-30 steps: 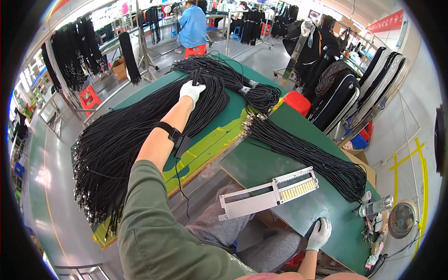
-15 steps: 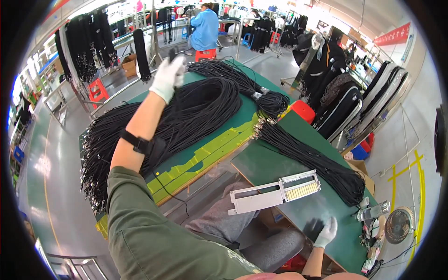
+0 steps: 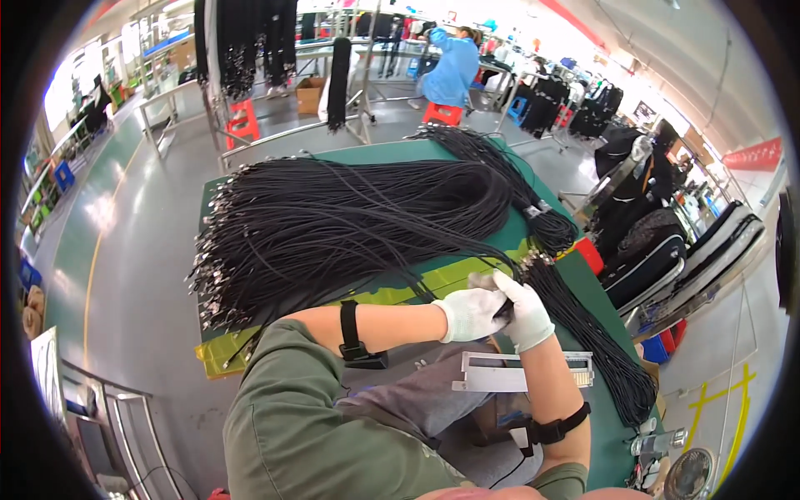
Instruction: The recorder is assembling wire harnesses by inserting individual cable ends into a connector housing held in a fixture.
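Both my hands wear white gloves and meet above the gap between the two green table tops. My left hand (image 3: 472, 316) is closed on black cords, whose lengths trail back toward the large pile. Right beside it, my right hand (image 3: 528, 315) grips the same cords, fingers bent against the left. What lies between the fingers is mostly hidden. Beyond the hands spreads a large looped pile of black cords (image 3: 358, 208) with metal tips at its left end. Below my right wrist sits a flat silver metal fixture (image 3: 492, 379) with slots, partly covered by the forearm.
A tied cord bundle (image 3: 550, 227) lies at the far right of the pile. Another bundle (image 3: 604, 358) runs along the right table. Yellow tape (image 3: 221, 354) edges the pile's table. A glass bottle (image 3: 658, 442) and a fan (image 3: 688, 475) stand lower right. A person in blue (image 3: 452, 71) sits beyond.
My left hand has come from above the pile's far side down toward me. My right hand has risen from the right table to meet it. The view has shifted.
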{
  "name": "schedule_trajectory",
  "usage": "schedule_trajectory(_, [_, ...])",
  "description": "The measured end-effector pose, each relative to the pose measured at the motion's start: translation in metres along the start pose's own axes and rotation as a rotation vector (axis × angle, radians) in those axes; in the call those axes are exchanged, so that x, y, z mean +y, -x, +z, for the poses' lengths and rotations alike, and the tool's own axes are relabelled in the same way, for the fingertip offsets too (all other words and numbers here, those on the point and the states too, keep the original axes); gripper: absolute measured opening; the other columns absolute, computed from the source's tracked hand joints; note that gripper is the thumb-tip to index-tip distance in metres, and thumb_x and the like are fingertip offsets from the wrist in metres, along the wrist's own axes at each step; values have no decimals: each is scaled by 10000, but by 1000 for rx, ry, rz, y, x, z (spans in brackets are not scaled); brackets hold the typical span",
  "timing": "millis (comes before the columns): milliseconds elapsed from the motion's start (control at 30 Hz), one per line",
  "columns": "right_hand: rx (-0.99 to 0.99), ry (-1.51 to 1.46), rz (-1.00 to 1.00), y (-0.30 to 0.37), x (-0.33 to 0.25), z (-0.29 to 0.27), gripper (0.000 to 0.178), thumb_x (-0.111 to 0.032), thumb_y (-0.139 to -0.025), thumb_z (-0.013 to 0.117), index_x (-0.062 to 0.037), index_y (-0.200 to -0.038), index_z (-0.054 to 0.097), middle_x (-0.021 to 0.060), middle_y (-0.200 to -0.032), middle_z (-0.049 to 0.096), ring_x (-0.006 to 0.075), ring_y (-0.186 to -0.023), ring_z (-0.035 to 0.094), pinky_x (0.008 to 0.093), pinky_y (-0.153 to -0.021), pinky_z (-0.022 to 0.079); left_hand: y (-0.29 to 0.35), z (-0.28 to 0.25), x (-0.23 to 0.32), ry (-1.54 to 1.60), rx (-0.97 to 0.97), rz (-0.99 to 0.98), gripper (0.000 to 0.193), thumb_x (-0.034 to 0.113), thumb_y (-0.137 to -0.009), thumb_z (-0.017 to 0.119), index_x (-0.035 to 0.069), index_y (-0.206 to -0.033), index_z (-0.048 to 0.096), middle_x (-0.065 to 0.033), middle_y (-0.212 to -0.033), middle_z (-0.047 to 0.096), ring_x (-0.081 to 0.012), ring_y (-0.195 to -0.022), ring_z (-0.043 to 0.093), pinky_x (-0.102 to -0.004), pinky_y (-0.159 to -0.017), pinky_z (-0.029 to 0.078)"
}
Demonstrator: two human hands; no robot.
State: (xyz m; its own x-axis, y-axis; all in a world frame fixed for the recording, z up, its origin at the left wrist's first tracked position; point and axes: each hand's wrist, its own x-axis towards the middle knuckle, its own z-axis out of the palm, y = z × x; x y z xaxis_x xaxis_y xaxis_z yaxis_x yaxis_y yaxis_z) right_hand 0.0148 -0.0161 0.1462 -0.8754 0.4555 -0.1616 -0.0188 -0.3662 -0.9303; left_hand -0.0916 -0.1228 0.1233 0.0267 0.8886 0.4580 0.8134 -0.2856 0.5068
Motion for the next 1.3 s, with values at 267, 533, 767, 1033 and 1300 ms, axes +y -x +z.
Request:
schedule_trajectory(267, [264, -208, -405, 39, -63, 35, 341, -382, -1002, 531, -73, -858, 543, 42, -700, 560, 183, -650, 596, 341, -676, 503, 23, -82, -22, -189, 401, 88, 196, 201, -730, 661, 159, -922, 671, -136, -1177, 585, -315, -1088, 580, -448, -900, 491])
schedule_trajectory(533, [104, 616, -392, 111, -69, 81, 339, -372, -1016, 513, -82, -844, 542, -46, -523, 350, 89, -395, 329, 285, -498, 419, 13, -108, -27, -585, 372, 212, 343, 159, -665, 709, 324, -964, 739, -58, -1111, 617, -253, -1163, 540, -613, -1109, 264])
schedule_trajectory(767, [139, -2, -666, 148, -66, 20, 354, -369, -1033, 481, -86, -825, 532, -80, -523, 315, 65, -355, 217, 259, -420, 302, 46, -159, -96, -843, 166, -41, 355, 155, -669, 716, 375, -946, 751, 28, -912, 635, -190, -1064, 584, -560, -1049, 341])
schedule_trajectory(1033, [107, -408, -695, 229, -59, -40, 355, -383, -1050, 425, -106, -879, 566, -81, -556, 345, 50, -392, 225, 226, -401, 233, 91, -274, -127, -992, 626, 72, 157, 62, -689, 684, 127, -826, 725, -51, -873, 629, -270, -865, 601, -407, -789, 459])
schedule_trajectory(1300, [482, -534, -344, 265, 77, -89, 290, -363, -1025, 497, -96, -967, 594, -93, -618, 405, 24, -425, 258, 221, -479, 325, 52, -305, -148, -787, 641, 271, 134, 44, -736, 614, 54, -866, 648, -128, -906, 635, -312, -923, 628, -401, -771, 495])
